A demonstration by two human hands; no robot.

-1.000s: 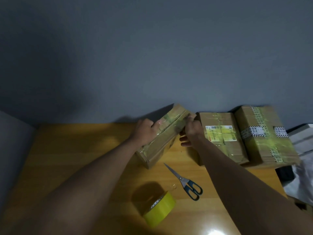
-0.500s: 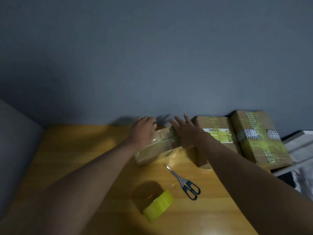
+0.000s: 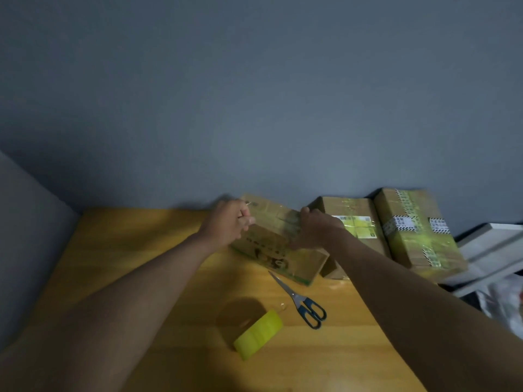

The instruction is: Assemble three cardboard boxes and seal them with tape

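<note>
We hold a cardboard box (image 3: 271,244) tilted up on the wooden table (image 3: 127,250), near the back wall (image 3: 254,94). Our left hand (image 3: 226,222) grips the box's left end, fingers curled around its edge. Our right hand (image 3: 314,230) clamps onto the right part of the box's upper side, the thumb on top and the fingers wrapped down the near face. The box leans with its near lower corner on the table, and its printed side faces us; shiny tape runs across it. Whether its far end is closed we cannot tell, as the hands cover much of it.

Just to the right, behind our right wrist, a second box (image 3: 359,222) lies flat, taped, with a white and yellow label on top. Touching its right side is a third box (image 3: 416,230), also taped, crossed by a band with black and white stripes. Both sit against the wall.

In front of the held box, a pair of scissors (image 3: 300,299) lies on the table, blades closed and pointing toward the box, dark blue handles toward us. To the left of the scissors and nearer to us, a roll of yellow tape (image 3: 259,333) stands on its edge, apart from both hands.

At the right edge, past the table, we see some pale boards (image 3: 492,250) and a crumpled plastic bag (image 3: 503,301), blurred and dim.
</note>
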